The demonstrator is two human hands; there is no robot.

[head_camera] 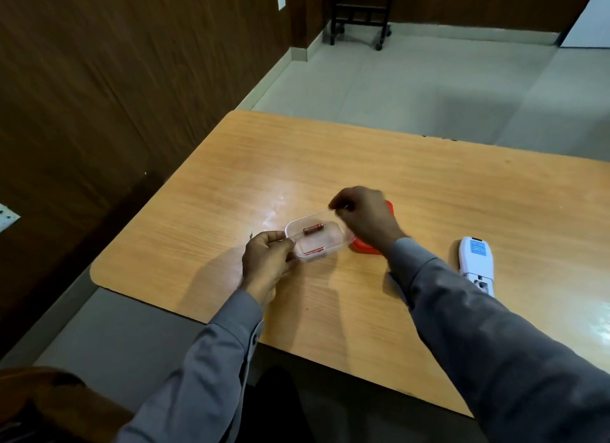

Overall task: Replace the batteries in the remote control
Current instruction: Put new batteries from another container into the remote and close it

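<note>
A clear plastic container sits mid-table with two red batteries in it, one near the far side and one near the front. My left hand grips the container's near-left rim. My right hand hovers over its far-right corner with the fingertips pinched together. A small pale glint shows between them, and I cannot make out what it is. The white remote control lies face down to the right, its battery compartment uncovered at the near end.
A red lid lies under my right wrist, against the container's right side. The wooden table ends at a rounded left corner, with a brown wall panel to its left. A black wheeled stand is on the floor far behind.
</note>
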